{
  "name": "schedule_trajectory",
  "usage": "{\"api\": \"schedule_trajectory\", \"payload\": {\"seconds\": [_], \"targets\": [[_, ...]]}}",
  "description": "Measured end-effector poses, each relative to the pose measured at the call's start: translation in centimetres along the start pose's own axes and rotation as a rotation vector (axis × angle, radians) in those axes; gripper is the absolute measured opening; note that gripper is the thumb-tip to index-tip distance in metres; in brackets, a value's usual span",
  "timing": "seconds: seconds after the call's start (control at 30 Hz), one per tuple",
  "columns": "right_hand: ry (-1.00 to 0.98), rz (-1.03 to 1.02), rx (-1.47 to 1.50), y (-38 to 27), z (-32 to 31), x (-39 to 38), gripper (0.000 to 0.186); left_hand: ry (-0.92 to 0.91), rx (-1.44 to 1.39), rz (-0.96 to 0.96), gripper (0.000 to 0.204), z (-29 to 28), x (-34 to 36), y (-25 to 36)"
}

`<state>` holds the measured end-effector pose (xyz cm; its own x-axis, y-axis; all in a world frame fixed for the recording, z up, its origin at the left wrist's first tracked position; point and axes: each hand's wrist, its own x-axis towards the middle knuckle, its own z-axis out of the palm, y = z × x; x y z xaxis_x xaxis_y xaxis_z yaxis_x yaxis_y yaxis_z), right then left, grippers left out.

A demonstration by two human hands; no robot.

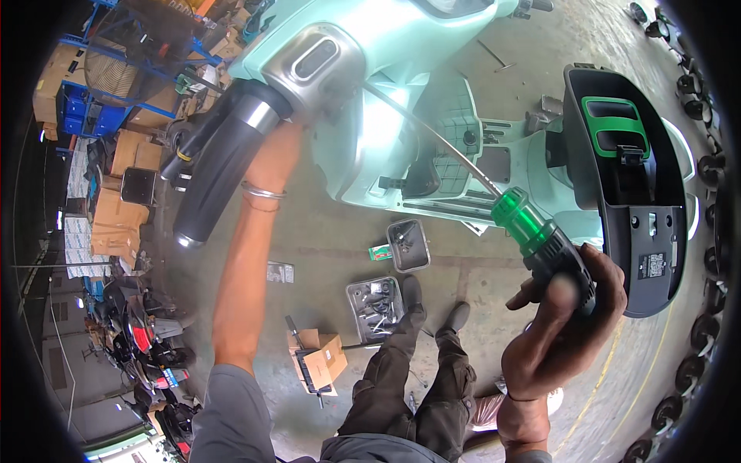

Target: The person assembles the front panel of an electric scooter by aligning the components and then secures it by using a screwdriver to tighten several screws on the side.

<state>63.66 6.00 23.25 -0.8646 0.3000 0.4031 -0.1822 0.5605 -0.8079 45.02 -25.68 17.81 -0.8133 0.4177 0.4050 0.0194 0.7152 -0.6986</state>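
Observation:
A mint-green scooter [397,35] stands in front of me, its handlebar end with a black grip [224,166] pointing toward my left side. My left hand [279,148] reaches up beneath the silver-grey handlebar housing [328,73], beside the grip. Its fingers are hidden behind the housing, so whether they hold anything does not show. In my right hand [567,316] is a screwdriver [525,220] with a green and black handle, the fingers closed around the black end. The long shaft slants up and left, its tip close to the housing's right edge; contact cannot be made out.
On the floor are a grey tray of metal parts [356,312], a smaller dark tray [421,261] and an open cardboard box [324,356]. The scooter's black under-seat bin [575,100] stands open at right. Shelving, a fan [127,65] and motorbikes line the left.

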Motion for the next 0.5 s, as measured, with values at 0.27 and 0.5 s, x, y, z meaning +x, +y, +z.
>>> {"api": "schedule_trajectory", "payload": {"seconds": [0.27,0.5], "targets": [[0.114,0.004,0.104,-1.7,2.1,-0.5,0.04,0.206,-0.246,-0.011,0.011,1.5,-0.2,-0.2],[0.13,0.417,0.363,-3.5,1.4,0.6,0.037,0.304,-0.99,-0.225,0.016,-1.0,1.4,-0.5]]}}
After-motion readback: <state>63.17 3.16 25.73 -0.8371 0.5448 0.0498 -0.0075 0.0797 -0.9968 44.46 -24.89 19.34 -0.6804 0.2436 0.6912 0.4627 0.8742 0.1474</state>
